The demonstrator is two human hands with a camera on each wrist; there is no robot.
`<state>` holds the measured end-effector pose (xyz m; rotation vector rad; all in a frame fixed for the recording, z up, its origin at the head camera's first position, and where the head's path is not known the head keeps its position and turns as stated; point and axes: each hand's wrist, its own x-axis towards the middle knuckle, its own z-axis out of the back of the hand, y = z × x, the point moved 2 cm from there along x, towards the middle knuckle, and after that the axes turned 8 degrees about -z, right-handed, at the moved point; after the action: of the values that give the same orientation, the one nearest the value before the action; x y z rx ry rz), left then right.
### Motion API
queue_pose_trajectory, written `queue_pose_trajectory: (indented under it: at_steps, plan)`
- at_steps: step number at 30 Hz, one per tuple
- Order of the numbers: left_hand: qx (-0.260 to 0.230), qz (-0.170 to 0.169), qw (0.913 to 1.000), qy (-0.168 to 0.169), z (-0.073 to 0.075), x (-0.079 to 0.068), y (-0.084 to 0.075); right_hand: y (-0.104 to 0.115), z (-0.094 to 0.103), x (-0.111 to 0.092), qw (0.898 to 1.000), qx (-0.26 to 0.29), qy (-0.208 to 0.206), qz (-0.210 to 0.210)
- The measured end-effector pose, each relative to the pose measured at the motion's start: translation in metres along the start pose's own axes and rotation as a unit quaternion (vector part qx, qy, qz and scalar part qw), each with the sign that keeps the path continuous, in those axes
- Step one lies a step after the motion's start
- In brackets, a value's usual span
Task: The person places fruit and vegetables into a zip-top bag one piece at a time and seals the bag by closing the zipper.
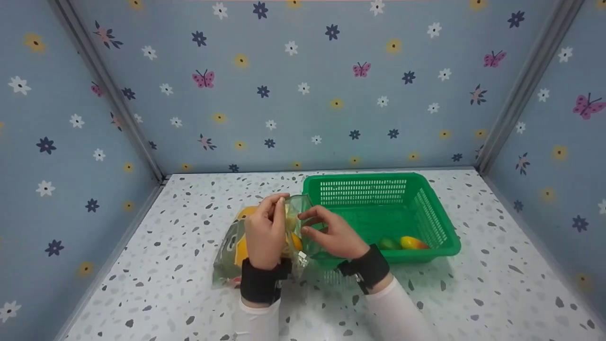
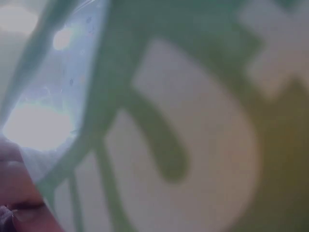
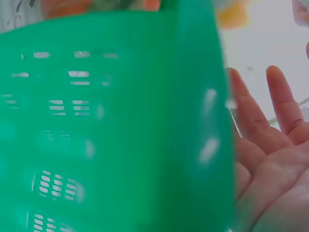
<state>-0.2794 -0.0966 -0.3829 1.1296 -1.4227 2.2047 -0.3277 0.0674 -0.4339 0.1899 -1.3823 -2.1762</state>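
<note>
My left hand [image 1: 266, 232] pinches the upper edge of a see-through plastic bag [image 1: 225, 258] between thumb and fingers. Large pale printing on green bag film [image 2: 207, 145] fills the left wrist view, out of focus. A yellow-orange fruit [image 1: 296, 241] shows inside the bag near its mouth. My right hand [image 1: 338, 237] is at the bag's right side, fingers bent loosely toward the mouth in the head view. From the right wrist, the same hand [image 3: 275, 159] appears with its fingers spread and its palm bare, beside the green basket wall [image 3: 135, 121].
A green plastic basket [image 1: 450, 237] with slotted walls stands right of the bag, its near left corner behind my right hand. Inside it lie a yellow-red mango [image 1: 413, 243] and a green fruit [image 1: 389, 244]. Flower-patterned panels [image 1: 312, 71] enclose the speckled table [image 1: 180, 213] at the back and sides.
</note>
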Motion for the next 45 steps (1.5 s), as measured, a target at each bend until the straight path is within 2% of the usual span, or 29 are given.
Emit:
queue_pose_trajectory:
  at_steps: [14, 19, 23, 28, 31, 34, 37, 42, 45]
  plan:
    - [-0.004, -0.004, 1.0000, -0.007, 0.000, 0.000, -0.002, 0.004, 0.031, -0.013, 0.999, -0.007, -0.047, -0.005]
    - [-0.006, 0.002, 1.0000, -0.006, -0.001, 0.001, -0.002, 0.005, 0.057, -0.019, 0.996, -0.066, -0.055, -0.019]
    - [-0.005, -0.006, 0.9999, -0.008, -0.001, 0.001, -0.002, 0.004, 0.083, -0.019, 0.987, -0.140, -0.070, -0.045]
    - [-0.004, -0.012, 0.9999, -0.010, -0.001, 0.001, -0.001, -0.009, 0.107, -0.016, 0.967, -0.222, -0.064, -0.111]
    - [-0.004, -0.011, 0.9999, -0.012, -0.001, 0.000, 0.000, -0.021, 0.116, -0.014, 0.950, -0.275, -0.042, -0.143]
    - [-0.004, -0.012, 0.9998, -0.014, -0.001, 0.000, 0.000, -0.035, 0.121, -0.012, 0.934, -0.321, -0.004, -0.156]
    - [-0.004, -0.013, 0.9998, -0.015, -0.001, 0.000, 0.000, -0.048, 0.123, -0.012, 0.913, -0.365, 0.045, -0.178]
    - [-0.008, -0.015, 0.9997, -0.015, -0.001, 0.000, 0.000, -0.068, 0.125, -0.013, 0.870, -0.427, 0.114, -0.220]
    - [-0.010, -0.014, 0.9997, -0.014, -0.001, 0.001, 0.000, -0.074, 0.124, -0.016, 0.855, -0.436, 0.134, -0.246]
